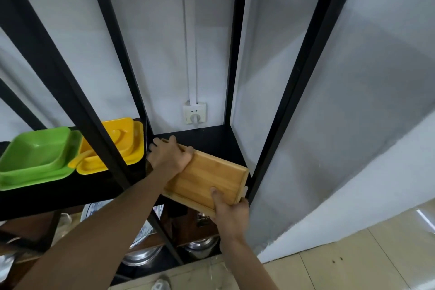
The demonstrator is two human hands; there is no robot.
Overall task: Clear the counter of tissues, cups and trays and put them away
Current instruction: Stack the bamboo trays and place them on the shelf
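Head view shows a wooden tray [207,181], rectangular, of pale bamboo-like slats with a low raised rim, lying at an angle on the black shelf [211,141] of a dark metal rack [237,54]. Its far end sits over the shelf while its near corner juts out past the shelf's front edge.

Both hands hold it. On the left hand [170,156] the grip is closed over the tray's far left corner, fingers curled across the rim and palm pressed on the wood. On the right hand [229,212] the grip pinches the near edge: the thumb lies flat on the tray's top face and the other fingers wrap beneath, out of sight.

Left of the tray, in the neighbouring bay of the same shelf level, a yellow plastic dish set [117,146] stands beside a green plastic dish set [37,160], each a square bowl on a matching tray. Behind the tray, a white wall socket [195,113] is fixed to the wall. Below the shelf, metal bowls [200,246] and a patterned plate [143,233] are partly visible.
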